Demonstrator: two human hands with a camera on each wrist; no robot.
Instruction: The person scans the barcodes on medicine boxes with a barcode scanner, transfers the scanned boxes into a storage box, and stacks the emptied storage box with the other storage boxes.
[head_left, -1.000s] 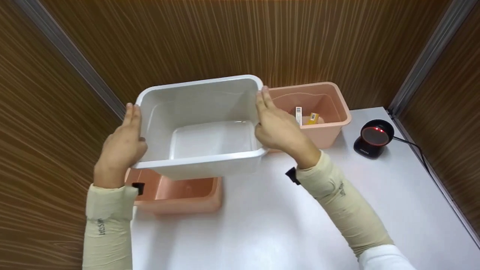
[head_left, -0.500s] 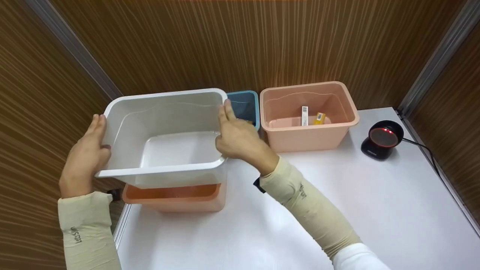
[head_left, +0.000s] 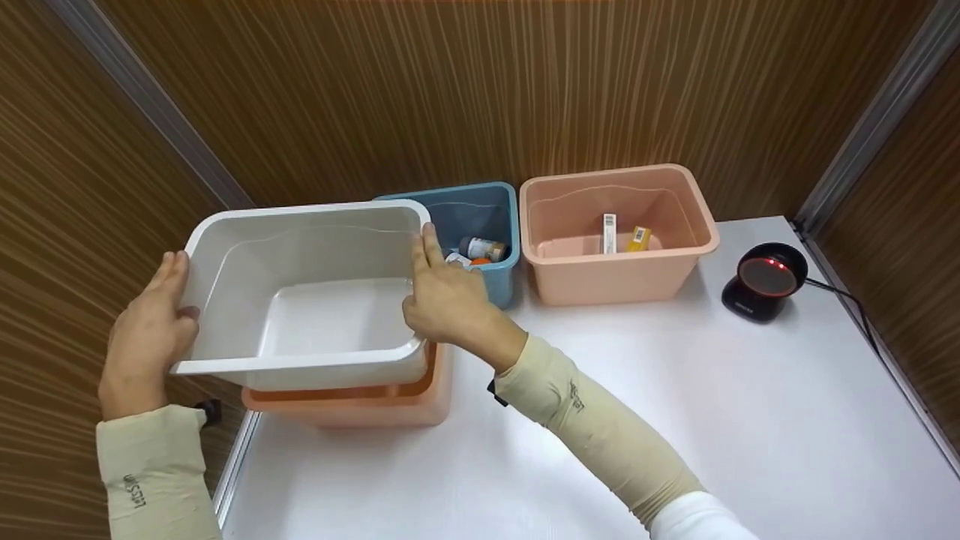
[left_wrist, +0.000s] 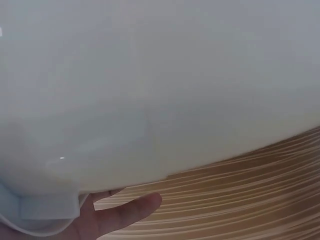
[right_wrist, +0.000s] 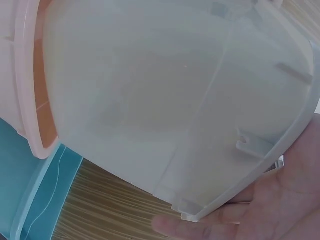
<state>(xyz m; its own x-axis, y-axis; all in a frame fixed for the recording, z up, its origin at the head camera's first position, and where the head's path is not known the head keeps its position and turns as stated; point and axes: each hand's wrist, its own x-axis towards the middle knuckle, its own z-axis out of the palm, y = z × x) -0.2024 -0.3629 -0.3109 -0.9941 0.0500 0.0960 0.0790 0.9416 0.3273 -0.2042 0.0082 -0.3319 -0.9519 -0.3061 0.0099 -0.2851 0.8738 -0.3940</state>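
Observation:
A white plastic bin [head_left: 292, 363] is held by its two short sides, its open top tilted towards me and nothing inside. My left hand [head_left: 145, 341] grips the left rim and my right hand [head_left: 450, 300] the right rim, fingertips pointing away from me along the edge. Low behind the bin's front wall, a peach bin [head_left: 360, 414] stands on the table, largely covered by the white one. The right wrist view shows the white bin's outer wall [right_wrist: 135, 100], with fingers [right_wrist: 200, 231] beneath its rim. In the left wrist view that wall hides most of the left hand.
A blue bin [head_left: 508, 225] with several bottles [head_left: 484, 249] stands at the back, partly covered. Beside it, another peach bin [head_left: 615, 279] holds a white box [head_left: 609, 232] and a yellow box [head_left: 639, 238]. A black scanner [head_left: 765, 281] with a cable stands right. Wood-grain walls enclose the table.
Both hands have carried the white bin left and towards me, lowering it over the near peach bin. The blue bin and its bottles have come into view behind it.

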